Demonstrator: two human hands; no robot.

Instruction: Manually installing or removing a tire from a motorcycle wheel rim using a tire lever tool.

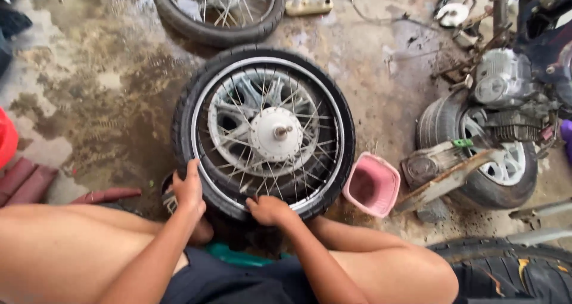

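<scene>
Spoked wheel [264, 134] with its black tyre lies flat on the wet, stained concrete floor [95, 89], directly ahead of the person's knees, axle stub pointing up at the camera. Both hands sit on the wheel's near edge. The left hand [189, 191] is spread flat over the tyre's near-left sidewall, fingers pointing away along the rubber, holding nothing. The right hand [268, 209] is curled and pressing where tyre meets rim at the near-centre; whether it pinches the tyre bead or only pushes on it cannot be told. Neither hand is clearly nearer; the rest of the wheel stretches away from both.

The wheel is round, with no long axis, so the hands work a short arc of its rim. It has a bright metal rim, thin wire spokes, a pale hub, and another cast wheel lying underneath.

Just right of the wheel stands a pink plastic tub [372, 185]. Farther right is a motorcycle engine and wheel assembly [491, 131]. Beyond the wheel's far edge lies a second spoked wheel [217, 9], and a power strip [308, 4].
</scene>
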